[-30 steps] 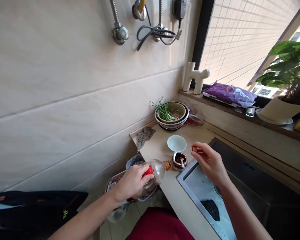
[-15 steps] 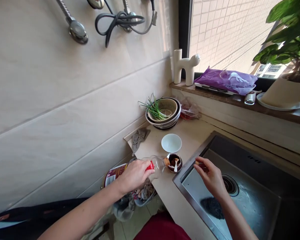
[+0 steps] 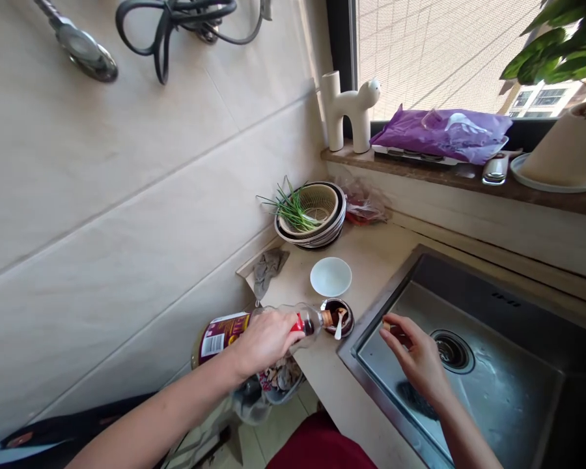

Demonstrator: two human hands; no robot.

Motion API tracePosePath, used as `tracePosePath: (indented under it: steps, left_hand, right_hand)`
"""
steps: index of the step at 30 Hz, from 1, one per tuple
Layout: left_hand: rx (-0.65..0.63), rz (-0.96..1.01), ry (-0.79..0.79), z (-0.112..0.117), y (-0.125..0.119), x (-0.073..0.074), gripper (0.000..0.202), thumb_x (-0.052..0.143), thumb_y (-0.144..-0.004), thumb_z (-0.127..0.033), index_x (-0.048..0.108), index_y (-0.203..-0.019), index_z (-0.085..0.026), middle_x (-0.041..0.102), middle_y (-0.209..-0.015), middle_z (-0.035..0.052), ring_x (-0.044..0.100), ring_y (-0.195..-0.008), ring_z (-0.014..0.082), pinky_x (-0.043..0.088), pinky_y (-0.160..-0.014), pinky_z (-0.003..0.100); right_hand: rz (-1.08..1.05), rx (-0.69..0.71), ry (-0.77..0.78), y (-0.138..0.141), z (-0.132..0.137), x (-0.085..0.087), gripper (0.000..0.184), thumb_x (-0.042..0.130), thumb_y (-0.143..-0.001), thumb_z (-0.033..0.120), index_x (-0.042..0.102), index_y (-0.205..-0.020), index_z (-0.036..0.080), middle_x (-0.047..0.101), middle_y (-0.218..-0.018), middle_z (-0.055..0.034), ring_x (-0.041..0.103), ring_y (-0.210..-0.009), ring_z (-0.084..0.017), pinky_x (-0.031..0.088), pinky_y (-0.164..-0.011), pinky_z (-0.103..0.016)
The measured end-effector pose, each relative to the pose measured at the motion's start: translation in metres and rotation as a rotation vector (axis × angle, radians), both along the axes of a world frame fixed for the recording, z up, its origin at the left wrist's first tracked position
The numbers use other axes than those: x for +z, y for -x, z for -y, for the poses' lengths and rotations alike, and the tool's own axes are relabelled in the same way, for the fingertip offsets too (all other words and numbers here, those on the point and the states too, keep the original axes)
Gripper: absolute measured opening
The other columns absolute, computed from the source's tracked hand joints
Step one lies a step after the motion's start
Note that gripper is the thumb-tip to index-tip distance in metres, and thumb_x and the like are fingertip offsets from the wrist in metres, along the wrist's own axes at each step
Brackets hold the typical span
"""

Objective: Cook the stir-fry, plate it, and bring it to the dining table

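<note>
My left hand (image 3: pixel 264 340) grips a clear plastic sauce bottle (image 3: pixel 254 327) with a red collar, tipped on its side. Its open neck points into a small glass bowl (image 3: pixel 338 317) of dark sauce with a white spoon in it. An empty white bowl (image 3: pixel 331 276) stands just behind that bowl. My right hand (image 3: pixel 417 355) hovers over the sink's left rim, its fingers pinched on a small brownish thing, probably the bottle's cap.
A steel sink (image 3: pixel 488 378) fills the right. Stacked colander bowls with green chives (image 3: pixel 312 212) sit in the corner, a grey rag (image 3: pixel 267 267) beside them. On the sill stand a white cat figure (image 3: pixel 348 107), a purple bag (image 3: pixel 442 133) and a potted plant (image 3: pixel 561 140). A bin (image 3: pixel 273 384) sits below the counter.
The bottle has tipped further, its neck now over the sauce bowl, with dark liquid at the neck. My right hand has drifted down and right, from the counter to over the sink.
</note>
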State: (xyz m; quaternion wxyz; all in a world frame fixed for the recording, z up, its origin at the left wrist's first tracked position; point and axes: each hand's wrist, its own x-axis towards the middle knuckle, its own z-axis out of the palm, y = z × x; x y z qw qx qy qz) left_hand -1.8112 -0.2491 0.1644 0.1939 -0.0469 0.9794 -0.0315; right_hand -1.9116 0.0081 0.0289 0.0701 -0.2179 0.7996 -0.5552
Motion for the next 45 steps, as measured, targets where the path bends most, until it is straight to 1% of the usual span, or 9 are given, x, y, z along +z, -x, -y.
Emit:
tracePosePath:
  steps: [7, 18, 25, 32, 35, 39, 45]
  left_hand:
    - [-0.018, 0.053, 0.072, -0.006, 0.009, 0.005, 0.031, 0.043, -0.092, -0.042, 0.063, -0.094, -0.018, 0.072, -0.085, 0.0126, 0.07, -0.079, 0.0304, 0.048, -0.064, 0.035]
    - [-0.06, 0.058, 0.111, -0.006, 0.015, 0.005, 0.032, 0.044, -0.091, -0.043, 0.063, -0.094, -0.018, 0.073, -0.085, 0.011, 0.07, -0.076, 0.0318, 0.052, -0.061, 0.037]
    - [-0.087, 0.049, 0.108, -0.009, 0.018, 0.007, 0.03, 0.045, -0.091, -0.041, 0.063, -0.095, -0.018, 0.073, -0.085, 0.0115, 0.07, -0.076, 0.0341, 0.053, -0.06, 0.04]
    - [-0.1, 0.072, 0.102, -0.013, 0.022, 0.01, 0.026, 0.044, -0.092, -0.037, 0.063, -0.094, -0.018, 0.073, -0.087, 0.0117, 0.07, -0.079, 0.032, 0.052, -0.065, 0.038]
    - [-0.092, 0.081, 0.106, -0.015, 0.024, 0.011, 0.026, 0.045, -0.091, -0.036, 0.062, -0.095, -0.018, 0.073, -0.089, 0.0121, 0.07, -0.081, 0.0324, 0.052, -0.066, 0.039]
    - [-0.086, 0.089, 0.125, -0.018, 0.026, 0.015, 0.027, 0.046, -0.091, -0.037, 0.063, -0.094, -0.016, 0.073, -0.089, 0.0124, 0.07, -0.081, 0.0334, 0.052, -0.066, 0.039]
    - [-0.1, 0.086, 0.126, -0.02, 0.03, 0.019, 0.024, 0.049, -0.09, -0.035, 0.063, -0.096, -0.017, 0.073, -0.088, 0.0115, 0.07, -0.08, 0.0322, 0.051, -0.063, 0.036]
  right_hand:
    - [0.031, -0.008, 0.008, -0.002, 0.002, 0.001, 0.029, 0.055, -0.087, 0.043, 0.062, -0.1, 0.018, 0.066, -0.091, -0.0077, 0.064, -0.076, -0.017, 0.055, -0.068, -0.029]
    - [0.054, 0.0, 0.014, -0.004, 0.0, -0.005, 0.029, 0.054, -0.087, 0.043, 0.06, -0.101, 0.019, 0.064, -0.092, -0.007, 0.062, -0.075, -0.016, 0.052, -0.066, -0.027]
    - [0.075, -0.004, 0.01, -0.006, -0.002, -0.005, 0.03, 0.054, -0.087, 0.044, 0.061, -0.101, 0.019, 0.064, -0.09, -0.006, 0.062, -0.075, -0.016, 0.052, -0.067, -0.027]
    - [0.097, 0.009, 0.02, -0.008, -0.001, -0.007, 0.031, 0.053, -0.087, 0.045, 0.06, -0.102, 0.018, 0.064, -0.091, -0.0066, 0.062, -0.076, -0.016, 0.052, -0.067, -0.027]
    - [0.106, 0.012, 0.019, -0.008, -0.001, -0.007, 0.032, 0.053, -0.087, 0.045, 0.06, -0.102, 0.018, 0.064, -0.091, -0.0067, 0.062, -0.076, -0.016, 0.052, -0.068, -0.027]
    - [0.115, 0.008, 0.025, -0.009, -0.002, -0.008, 0.032, 0.053, -0.087, 0.045, 0.06, -0.102, 0.018, 0.063, -0.09, -0.0062, 0.062, -0.076, -0.016, 0.051, -0.068, -0.027]
    - [0.135, 0.007, 0.035, -0.01, -0.002, -0.01, 0.032, 0.053, -0.087, 0.046, 0.06, -0.103, 0.019, 0.063, -0.091, -0.0063, 0.062, -0.078, -0.016, 0.051, -0.069, -0.027]
